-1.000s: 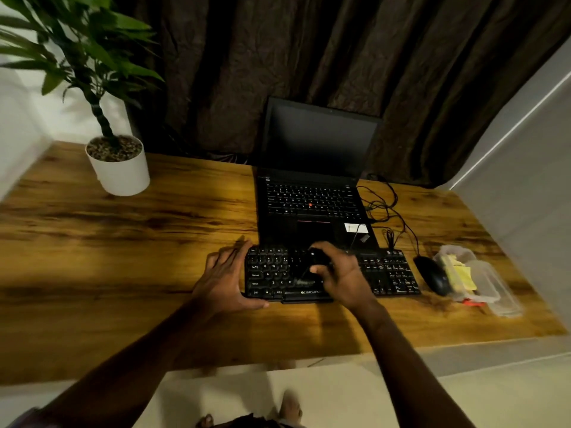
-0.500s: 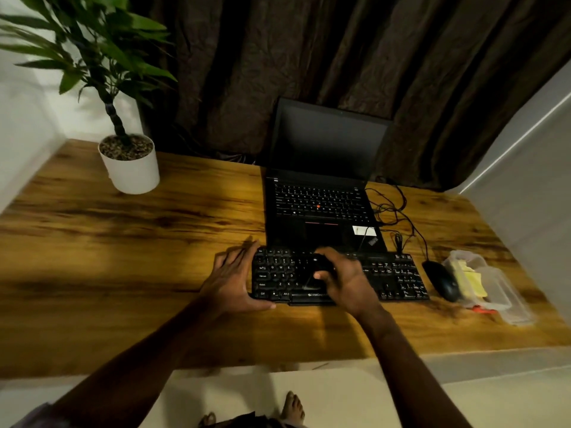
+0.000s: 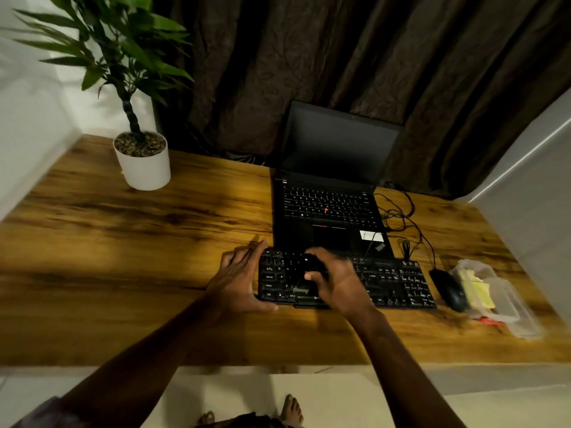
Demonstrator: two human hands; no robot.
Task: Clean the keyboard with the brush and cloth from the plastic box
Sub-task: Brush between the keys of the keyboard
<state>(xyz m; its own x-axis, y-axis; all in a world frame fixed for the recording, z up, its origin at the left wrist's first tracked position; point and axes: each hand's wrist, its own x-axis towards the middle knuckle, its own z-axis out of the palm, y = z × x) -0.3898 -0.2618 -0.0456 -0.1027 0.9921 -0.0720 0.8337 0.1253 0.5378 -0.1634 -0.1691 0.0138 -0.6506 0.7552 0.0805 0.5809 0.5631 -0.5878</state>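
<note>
Keyboard (image 3: pixel 392 282), black, flat along the near middle of the wooden desk (image 3: pixel 123 273), just in front of the open laptop (image 3: pixel 330 211) with its dark screen. Left hand (image 3: pixel 241 279) laid against the keyboard's left end, fingers straight along that edge, thumb stretched along the near edge. Right hand (image 3: pixel 340 282) over the left half of the keys, fingers and thumb curled round a dark brush (image 3: pixel 310 262). Greyish bristles (image 3: pixel 301 288) pointing down toward the lower rows of keys, contact too blurred to tell. Hands close but apart, a strip of keys between them.

Just right of the keyboard, a black mouse (image 3: pixel 449 291). Right beside the mouse, near the desk's right end, a clear plastic box (image 3: pixel 513 316) with a yellow cloth (image 3: pixel 479 293) inside. At the box's near edge, a small red-orange thing (image 3: pixel 491 321), too blurred to name.

Black cables (image 3: pixel 401 217) looped on the desk right of the laptop. Far left on the desk, a white pot (image 3: pixel 143 171) with a green leafy plant. Dark brown curtain (image 3: pixel 340 57) hanging behind. Bare feet (image 3: pixel 292 409) on the pale floor below the desk's near edge.
</note>
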